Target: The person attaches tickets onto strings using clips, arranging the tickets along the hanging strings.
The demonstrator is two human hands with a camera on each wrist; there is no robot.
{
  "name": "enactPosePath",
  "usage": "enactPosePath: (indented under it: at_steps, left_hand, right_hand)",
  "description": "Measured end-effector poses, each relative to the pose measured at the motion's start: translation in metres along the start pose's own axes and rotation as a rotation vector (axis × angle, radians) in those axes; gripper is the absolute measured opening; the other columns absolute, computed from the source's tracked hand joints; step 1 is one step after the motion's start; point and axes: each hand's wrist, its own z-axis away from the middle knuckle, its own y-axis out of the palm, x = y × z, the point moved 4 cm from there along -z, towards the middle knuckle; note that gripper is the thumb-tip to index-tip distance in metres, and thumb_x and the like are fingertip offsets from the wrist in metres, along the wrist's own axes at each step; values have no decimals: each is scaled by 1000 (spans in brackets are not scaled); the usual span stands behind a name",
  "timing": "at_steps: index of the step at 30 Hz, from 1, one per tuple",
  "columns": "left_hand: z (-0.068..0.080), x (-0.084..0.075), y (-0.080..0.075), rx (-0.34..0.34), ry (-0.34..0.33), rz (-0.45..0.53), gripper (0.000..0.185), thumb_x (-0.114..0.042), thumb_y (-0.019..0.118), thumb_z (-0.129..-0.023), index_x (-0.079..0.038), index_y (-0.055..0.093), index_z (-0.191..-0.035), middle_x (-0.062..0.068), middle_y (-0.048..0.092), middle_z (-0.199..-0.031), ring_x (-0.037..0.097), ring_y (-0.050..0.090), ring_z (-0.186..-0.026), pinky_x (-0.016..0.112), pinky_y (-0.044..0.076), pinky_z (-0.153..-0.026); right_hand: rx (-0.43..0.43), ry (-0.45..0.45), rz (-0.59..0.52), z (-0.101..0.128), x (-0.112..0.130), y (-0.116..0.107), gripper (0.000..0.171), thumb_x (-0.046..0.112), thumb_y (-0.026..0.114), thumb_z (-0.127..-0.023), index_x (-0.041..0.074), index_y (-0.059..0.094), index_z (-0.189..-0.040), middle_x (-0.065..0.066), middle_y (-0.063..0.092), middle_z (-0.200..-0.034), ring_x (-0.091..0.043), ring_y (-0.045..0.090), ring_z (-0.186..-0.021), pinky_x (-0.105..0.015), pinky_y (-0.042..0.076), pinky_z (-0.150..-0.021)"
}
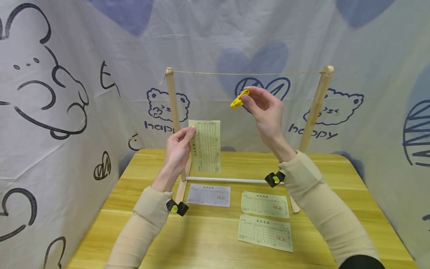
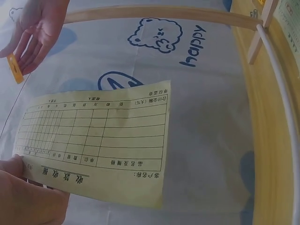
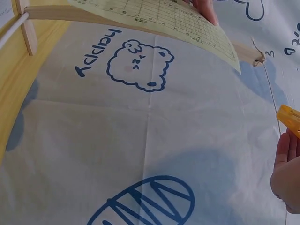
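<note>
My left hand (image 1: 179, 145) holds a pale yellow paper slip (image 1: 205, 145) upright by its left edge, above the table's back part; the left wrist view shows the same slip (image 2: 101, 140) with printed grid lines and my fingers (image 2: 28, 197) on its edge. My right hand (image 1: 265, 108) pinches a yellow clothespin (image 1: 239, 98) a little below the string (image 1: 245, 73) stretched between two wooden posts. The clothespin (image 3: 289, 119) shows at the right edge of the right wrist view, beside the string (image 3: 272, 93).
The wooden rack has a left post (image 1: 172, 101), a right post (image 1: 315, 104) and a white bar (image 1: 228, 180) along its base. Three more slips lie flat on the yellow table (image 1: 208, 239): one white (image 1: 209, 195), two yellowish (image 1: 265, 204) (image 1: 265, 232). Printed cloth walls surround the table.
</note>
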Motion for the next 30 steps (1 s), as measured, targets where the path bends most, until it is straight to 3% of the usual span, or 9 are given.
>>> enactPosePath:
  at_steps: [7,18,23,30]
  left_hand:
    - [-7,-16,5,5,84,10,30,-4,56,-101,-19,76,-83,-6,72,-85,3,63,-81,12,55,-80]
    - [-14,-32,5,-10,96,-3,27,-6,59,-100,-19,76,-83,-5,71,-86,4,63,-79,12,55,-76]
    - [-18,-40,5,-28,96,0,23,-7,61,-99,-18,76,-85,-4,72,-87,5,63,-78,13,56,-75]
    - [-24,-47,9,-47,110,10,17,-10,65,-97,-18,77,-89,-3,75,-88,6,68,-79,15,58,-76]
  right_hand:
    - [50,-68,29,-13,10,15,28,-1,70,-91,-12,65,-117,13,72,-97,-6,70,-90,-21,60,-87]
    - [85,-83,54,-34,22,35,26,2,73,-90,-4,68,-115,8,73,-90,-10,69,-81,-21,58,-78]
    - [103,-94,55,-44,25,43,25,3,72,-91,-5,68,-115,3,73,-90,-10,70,-83,-23,59,-84]
    - [138,-94,78,-57,29,58,25,2,70,-92,-6,67,-116,11,71,-89,-9,70,-85,-26,59,-93]
